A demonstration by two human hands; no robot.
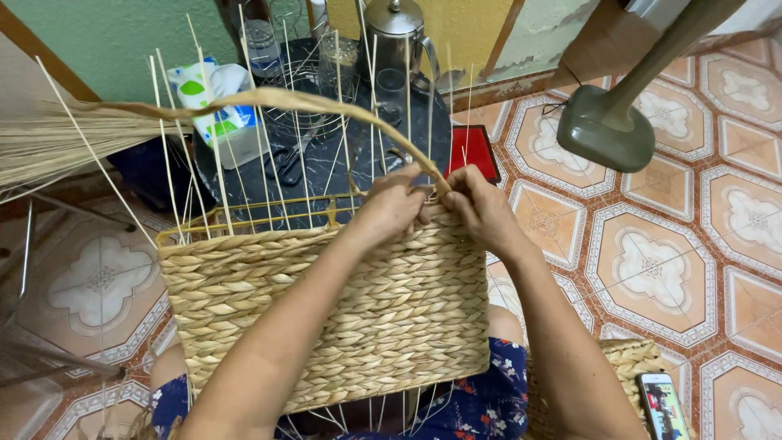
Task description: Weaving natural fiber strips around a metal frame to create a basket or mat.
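As pictured, both grips pinching strand (269,99)

I have both hands at the top right corner of the woven basket (342,318), my left hand (391,208) touching my right hand (481,208). Thin upright stakes (265,155) fence the rim to the left and ahead, with narrow gaps between them. A grass strand (244,99) arches over them toward the corner. Beyond stands a dark worktop (326,163) crowded with a metal pot (395,37). To my right the tiled floor (652,244) lies open, though a grey fan base (607,130) sits near and a phone (661,405) lies lower right.
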